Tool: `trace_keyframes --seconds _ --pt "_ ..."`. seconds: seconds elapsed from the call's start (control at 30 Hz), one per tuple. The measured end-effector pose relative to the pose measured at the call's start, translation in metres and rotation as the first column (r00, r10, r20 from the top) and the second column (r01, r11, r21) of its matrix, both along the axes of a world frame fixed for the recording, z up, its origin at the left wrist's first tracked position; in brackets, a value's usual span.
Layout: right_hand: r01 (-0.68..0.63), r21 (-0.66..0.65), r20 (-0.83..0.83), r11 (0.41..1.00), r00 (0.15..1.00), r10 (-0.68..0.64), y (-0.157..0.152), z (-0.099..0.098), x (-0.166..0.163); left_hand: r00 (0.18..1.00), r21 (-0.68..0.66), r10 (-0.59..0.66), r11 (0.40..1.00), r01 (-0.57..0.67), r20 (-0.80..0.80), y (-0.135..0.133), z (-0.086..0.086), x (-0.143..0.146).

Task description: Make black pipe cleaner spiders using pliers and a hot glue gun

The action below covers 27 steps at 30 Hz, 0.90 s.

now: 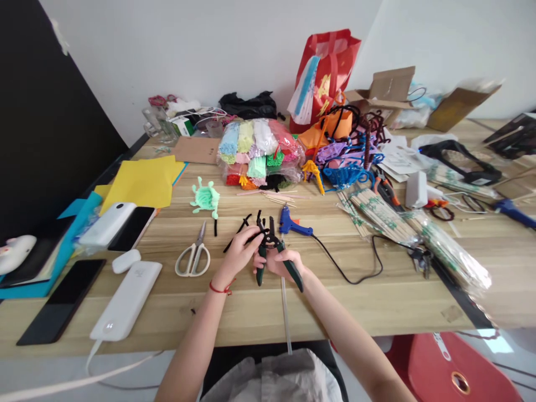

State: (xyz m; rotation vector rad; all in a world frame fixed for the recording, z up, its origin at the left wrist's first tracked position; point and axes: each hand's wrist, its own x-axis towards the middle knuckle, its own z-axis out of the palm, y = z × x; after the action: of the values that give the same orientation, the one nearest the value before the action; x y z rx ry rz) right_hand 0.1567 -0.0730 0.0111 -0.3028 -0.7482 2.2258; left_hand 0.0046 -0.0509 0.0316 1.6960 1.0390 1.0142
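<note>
In the middle of the table my right hand (285, 259) grips wire-stripper-like pliers (294, 272) with dark green handles, which are spread apart. My left hand (239, 251) is closed at the left side of the jaws, its fingertips pinching a black fuzzy stem (260, 221), possibly a pipe cleaner. More black fuzzy pieces (245, 222) lie just beyond that hand. White-handled scissors (198, 244) rest to its left. Just past the pliers is a blue glue gun (286, 220). A mint-green fuzzy shape (206, 197) sits farther back, left of centre.
Bagged colourful fuzzy stems (259, 148) and a red bag (330, 67) stand at the back. Wrapped wooden sticks (383, 215) lie right, near the glue gun's cord (360, 281). Phones and a white power bank (128, 301) are left. A clear rod (286, 318) crosses the front edge.
</note>
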Motion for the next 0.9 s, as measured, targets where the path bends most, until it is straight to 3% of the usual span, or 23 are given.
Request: trace_keyframes --seconds 0.1,0.3,0.7,0.9 --pt "0.001 0.017 -0.007 1.0 1.0 -0.001 0.0016 -0.0001 0.002 0.995 0.118 0.001 0.993 0.011 -0.095 -0.0009 0.0022 0.0006" --pt "-0.017 0.03 -0.048 0.999 0.999 0.018 0.003 -0.0033 0.0039 0.99 0.19 -0.021 0.981 0.047 -0.136 -0.0016 0.0042 -0.0001" --pt "-0.072 0.017 -0.027 0.997 0.997 0.072 0.0037 -0.0001 0.0067 0.989 0.033 -0.141 0.989 0.143 -0.049 -0.0019 0.0067 -0.0034" --pt "-0.048 0.014 -0.075 0.999 0.996 0.049 0.0048 -0.0001 0.0076 0.977 0.216 -0.07 0.97 0.114 -0.203 0.0015 0.0022 -0.007"
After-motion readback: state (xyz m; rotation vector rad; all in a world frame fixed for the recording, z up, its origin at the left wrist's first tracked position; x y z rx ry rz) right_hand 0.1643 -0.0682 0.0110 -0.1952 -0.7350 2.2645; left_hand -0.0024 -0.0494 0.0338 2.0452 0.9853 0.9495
